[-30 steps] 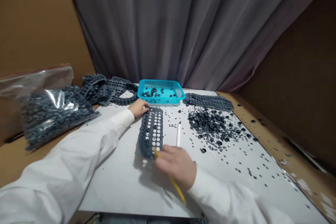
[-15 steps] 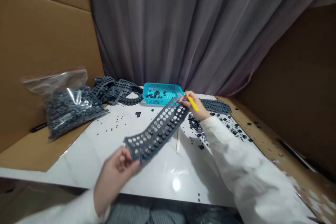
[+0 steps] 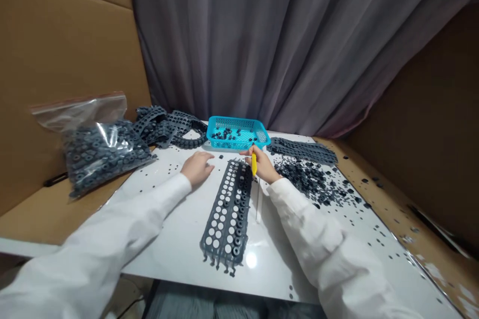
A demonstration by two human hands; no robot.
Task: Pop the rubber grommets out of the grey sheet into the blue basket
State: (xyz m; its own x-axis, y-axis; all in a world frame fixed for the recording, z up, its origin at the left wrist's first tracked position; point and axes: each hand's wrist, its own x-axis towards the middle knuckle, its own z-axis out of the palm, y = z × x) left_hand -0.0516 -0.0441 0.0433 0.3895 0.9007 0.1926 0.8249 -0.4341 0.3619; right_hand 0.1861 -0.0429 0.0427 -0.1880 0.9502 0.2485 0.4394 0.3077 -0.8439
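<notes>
A dark rubber strip lies flat on the white table, its rows of round holes showing white. Ring-like dark pieces fill much of its right side, and small tabs stick out at the near end. My right hand is closed round a slim yellow tool, whose exact kind I cannot make out, by the strip's far right corner. To the left of the strip's far end, my left hand is low over the table, thumb and fingers apart. Its palm side is hidden.
A blue basket with some dark pieces stands at the back. Loose dark bits are scattered on the right, before more stacked strips. At left are a full clear bag and coiled strips. A thin white stick lies beside the strip.
The strip, earlier held up slantwise between both hands, now lies on the table. My left hand has let go and moved forward; my right hand has come slightly left and down with the yellow tool.
</notes>
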